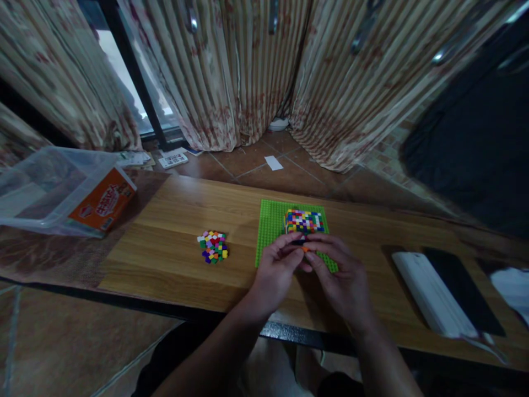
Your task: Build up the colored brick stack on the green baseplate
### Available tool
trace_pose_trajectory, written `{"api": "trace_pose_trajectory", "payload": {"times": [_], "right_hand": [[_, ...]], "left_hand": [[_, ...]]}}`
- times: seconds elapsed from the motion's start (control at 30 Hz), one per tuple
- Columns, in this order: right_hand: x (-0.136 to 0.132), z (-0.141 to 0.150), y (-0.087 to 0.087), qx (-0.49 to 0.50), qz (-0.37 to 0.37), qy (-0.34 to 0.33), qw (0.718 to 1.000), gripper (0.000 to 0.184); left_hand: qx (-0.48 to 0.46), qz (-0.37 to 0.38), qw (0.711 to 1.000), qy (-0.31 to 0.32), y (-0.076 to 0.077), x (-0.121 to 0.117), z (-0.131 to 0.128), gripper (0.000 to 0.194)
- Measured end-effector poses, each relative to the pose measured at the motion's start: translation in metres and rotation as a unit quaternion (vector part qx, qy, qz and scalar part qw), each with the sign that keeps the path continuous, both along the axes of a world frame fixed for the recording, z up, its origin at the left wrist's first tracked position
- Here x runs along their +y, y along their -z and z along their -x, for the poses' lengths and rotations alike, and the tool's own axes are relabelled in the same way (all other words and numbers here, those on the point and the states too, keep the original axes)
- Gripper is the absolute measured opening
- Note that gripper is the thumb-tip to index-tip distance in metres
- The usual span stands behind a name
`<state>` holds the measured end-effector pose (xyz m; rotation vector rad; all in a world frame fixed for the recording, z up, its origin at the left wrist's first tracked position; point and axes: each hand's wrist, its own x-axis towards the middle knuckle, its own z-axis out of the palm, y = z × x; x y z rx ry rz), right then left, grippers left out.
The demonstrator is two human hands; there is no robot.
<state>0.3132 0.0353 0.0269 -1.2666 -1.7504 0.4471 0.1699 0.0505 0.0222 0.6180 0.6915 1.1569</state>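
My left hand (276,271) and my right hand (346,277) meet in front of a block of many-coloured small bricks (303,220). The block stands on a green studded baseplate (270,212). Between the fingertips of both hands shows a small orange brick (305,249), with a dark piece (298,241) just behind it. My left fingers are curled and pinched; what exactly they grip is partly hidden. The right thumb and fingers close at the orange brick. Off to the left, a pile of loose coloured bricks (214,246) lies on the wooden table (165,248).
A clear plastic box (53,171) with an orange label stands at the table's left end. On the right lie a white slab-like object (430,292) with a cord and a dark flat panel (463,289). Striped curtains (264,71) hang beyond the table.
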Motion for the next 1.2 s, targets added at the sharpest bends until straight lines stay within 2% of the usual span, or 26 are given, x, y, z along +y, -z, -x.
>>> {"api": "trace_pose_trajectory", "payload": {"times": [0.3, 0.5, 0.73, 0.8, 0.97, 1.2], "right_hand": [[-0.001, 0.000, -0.002, 0.047, 0.007, -0.006, 0.999, 0.015], [-0.002, 0.002, -0.005, 0.046, 0.029, -0.027, 0.998, 0.020], [-0.002, 0.004, -0.008, 0.072, 0.051, -0.023, 0.996, 0.010], [-0.001, 0.002, -0.007, 0.061, 0.044, -0.006, 0.997, 0.008], [0.005, -0.011, -0.002, -0.010, -0.015, 0.117, 0.993, 0.012], [0.009, -0.014, 0.007, -0.091, -0.031, 0.108, 0.989, 0.015]], "left_hand": [[-0.006, 0.015, 1.000, -0.017, 0.001, 0.002, 0.002, 0.037], [0.018, 0.006, 1.000, 0.003, 0.000, 0.002, 0.004, 0.037], [0.034, 0.000, 0.999, -0.005, -0.002, 0.003, 0.004, 0.035], [0.047, -0.003, 0.999, -0.015, -0.003, 0.004, 0.004, 0.032], [0.119, 0.003, 0.992, -0.042, -0.002, 0.005, 0.002, 0.024], [0.215, -0.038, 0.976, 0.013, 0.002, -0.004, -0.001, 0.028]]}}
